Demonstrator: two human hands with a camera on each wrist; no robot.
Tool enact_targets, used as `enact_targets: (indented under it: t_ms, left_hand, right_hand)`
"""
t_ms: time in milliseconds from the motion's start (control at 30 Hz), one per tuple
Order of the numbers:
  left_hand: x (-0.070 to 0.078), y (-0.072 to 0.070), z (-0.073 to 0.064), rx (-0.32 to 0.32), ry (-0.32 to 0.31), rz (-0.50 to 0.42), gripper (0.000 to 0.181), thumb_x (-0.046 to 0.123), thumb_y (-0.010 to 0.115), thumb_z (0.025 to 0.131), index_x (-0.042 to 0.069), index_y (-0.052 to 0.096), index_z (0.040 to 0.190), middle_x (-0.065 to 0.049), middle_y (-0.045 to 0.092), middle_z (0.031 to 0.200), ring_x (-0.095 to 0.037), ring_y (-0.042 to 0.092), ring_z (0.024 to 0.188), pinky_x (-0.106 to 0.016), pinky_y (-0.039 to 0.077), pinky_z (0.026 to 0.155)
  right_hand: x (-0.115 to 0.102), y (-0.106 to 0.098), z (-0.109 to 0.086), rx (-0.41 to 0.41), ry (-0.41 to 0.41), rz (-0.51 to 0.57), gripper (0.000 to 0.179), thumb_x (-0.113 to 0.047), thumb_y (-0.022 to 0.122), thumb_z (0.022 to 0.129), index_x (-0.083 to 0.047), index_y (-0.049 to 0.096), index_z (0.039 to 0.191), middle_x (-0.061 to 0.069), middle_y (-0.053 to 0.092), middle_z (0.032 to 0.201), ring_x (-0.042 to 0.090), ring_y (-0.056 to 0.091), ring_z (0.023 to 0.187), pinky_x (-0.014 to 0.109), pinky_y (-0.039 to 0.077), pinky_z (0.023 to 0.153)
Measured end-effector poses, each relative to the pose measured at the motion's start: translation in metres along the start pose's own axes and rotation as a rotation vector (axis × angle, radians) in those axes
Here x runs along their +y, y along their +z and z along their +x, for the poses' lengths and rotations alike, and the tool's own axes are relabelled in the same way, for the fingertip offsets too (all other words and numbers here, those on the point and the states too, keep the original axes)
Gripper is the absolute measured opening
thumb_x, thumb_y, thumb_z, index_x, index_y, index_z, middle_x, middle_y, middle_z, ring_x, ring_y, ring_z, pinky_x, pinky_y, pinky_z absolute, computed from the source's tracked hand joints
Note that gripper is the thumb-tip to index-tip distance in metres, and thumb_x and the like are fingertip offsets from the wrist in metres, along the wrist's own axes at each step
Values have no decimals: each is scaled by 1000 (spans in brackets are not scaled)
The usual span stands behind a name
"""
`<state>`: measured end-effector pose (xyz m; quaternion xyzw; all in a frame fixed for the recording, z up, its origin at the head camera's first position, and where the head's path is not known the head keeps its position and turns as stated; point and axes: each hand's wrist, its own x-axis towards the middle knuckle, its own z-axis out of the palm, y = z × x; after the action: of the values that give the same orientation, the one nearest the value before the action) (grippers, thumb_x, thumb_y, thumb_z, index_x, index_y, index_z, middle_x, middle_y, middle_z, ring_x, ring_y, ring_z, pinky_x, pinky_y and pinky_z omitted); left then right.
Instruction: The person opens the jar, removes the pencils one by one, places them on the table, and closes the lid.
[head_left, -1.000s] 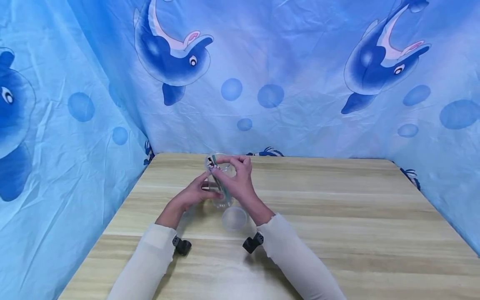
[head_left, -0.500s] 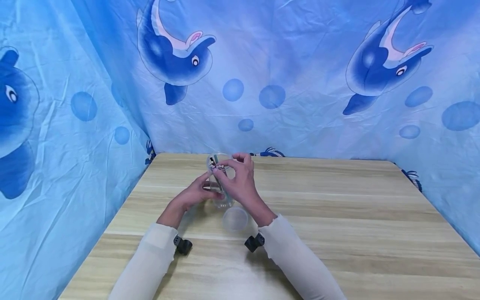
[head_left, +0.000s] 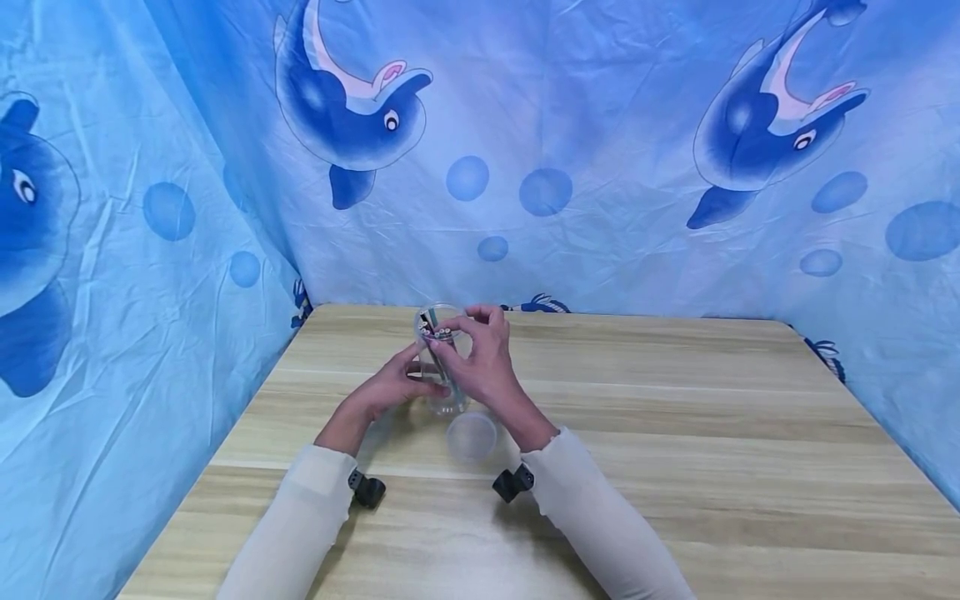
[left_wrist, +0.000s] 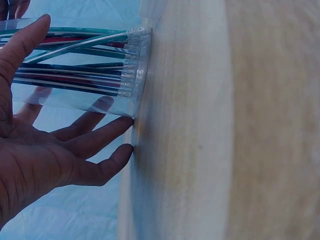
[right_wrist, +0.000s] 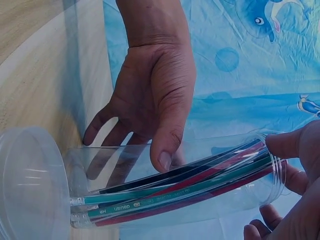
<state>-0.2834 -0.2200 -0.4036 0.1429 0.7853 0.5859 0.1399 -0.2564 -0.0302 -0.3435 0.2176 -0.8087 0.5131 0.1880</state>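
A clear plastic jar stands on the table with several pencils leaning inside it, green, red and dark ones. My left hand grips the jar around its lower part, thumb on the near side and some fingers behind the wall, as the left wrist view shows. At the jar's mouth, my right hand pinches pencil ends between thumb and index finger. In the right wrist view, that thumb lies at the rim. Silvery eraser ends of the pencils point to the jar's bottom.
A round translucent lid lies on the wooden table just in front of the jar, between my forearms. Blue cloth with printed dolphins hangs behind the table and along its sides.
My right index finger has drawn back to the right from the far left of the jar's mouth, and the pencil ends have shifted slightly right. The left hand keeps its grip on the jar.
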Motion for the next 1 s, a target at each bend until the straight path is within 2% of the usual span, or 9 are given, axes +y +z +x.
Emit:
enact_targets:
  t_ms: [400, 733, 1000]
  left_hand:
    - [-1, -1, 1, -3, -16, -11, 96, 13, 81, 84, 39, 25, 158, -16, 45, 148, -39, 43, 133, -60, 32, 108]
    - [0, -1, 1, -2, -26, -6, 97, 15, 82, 84, 40, 24, 158, -14, 42, 151, -40, 41, 135, -61, 31, 108]
    - [2, 0, 0, -1, -32, 2, 97, 15, 81, 85, 39, 23, 158, -15, 39, 153, -40, 40, 136, -61, 31, 108]
  right_hand:
    - [2, -4, 2, -52, 7, 31, 14, -18, 70, 89, -12, 74, 100, 15, 42, 126, 30, 35, 120, 48, 37, 96]
    - [3, -4, 3, -44, 28, 79, 16, -17, 68, 88, -12, 76, 100, 13, 44, 121, 28, 37, 117, 47, 36, 94]
    - [0, -3, 5, -39, 129, 183, 15, -16, 67, 88, -10, 75, 99, 10, 43, 121, 25, 39, 117, 47, 38, 93]
